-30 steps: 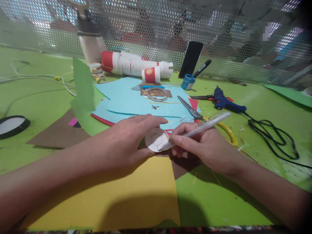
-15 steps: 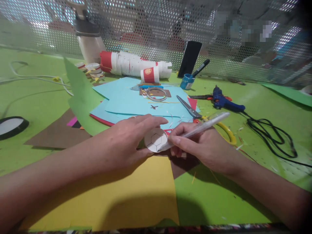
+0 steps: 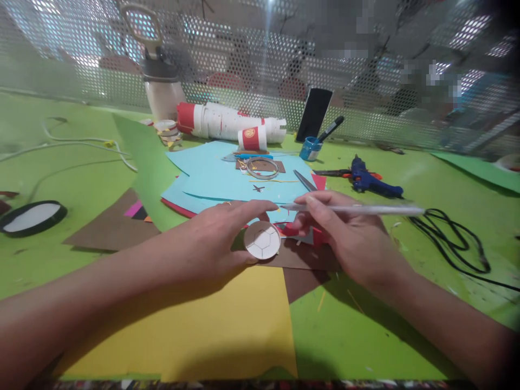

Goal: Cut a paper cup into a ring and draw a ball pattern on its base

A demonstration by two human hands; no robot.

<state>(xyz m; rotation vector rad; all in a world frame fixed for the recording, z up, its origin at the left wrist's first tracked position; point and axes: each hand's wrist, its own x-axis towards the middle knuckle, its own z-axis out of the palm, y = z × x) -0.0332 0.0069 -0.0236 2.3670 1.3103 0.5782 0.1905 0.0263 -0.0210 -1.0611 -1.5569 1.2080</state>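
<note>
Between the thumb and fingers of my left hand [image 3: 211,238] is a small round white paper piece [image 3: 262,240], like a cup bottom, marked with a dark hexagon and short lines running outward. My right hand [image 3: 345,233] grips a pale, translucent pen [image 3: 365,209] that lies almost level, its tip pointing left and off the white piece. Yellow paper [image 3: 195,325] and brown card [image 3: 309,257] lie beneath my hands. Beyond them, scissors [image 3: 304,180] rest on light blue sheets [image 3: 211,179], partly hidden by my right hand.
A blue glue gun [image 3: 369,179] with a black cord [image 3: 450,238] lies right. Behind stand a stack of paper cups [image 3: 227,122], a red-and-white cup [image 3: 252,138], a blue jar [image 3: 311,149], a phone [image 3: 314,115] and a perforated screen [image 3: 244,59]. A tape ring [image 3: 262,168] lies on the sheets.
My right hand has lifted the pen tip away from the white piece and swung the pen to nearly level. My left hand still holds the piece. The view has shifted slightly.
</note>
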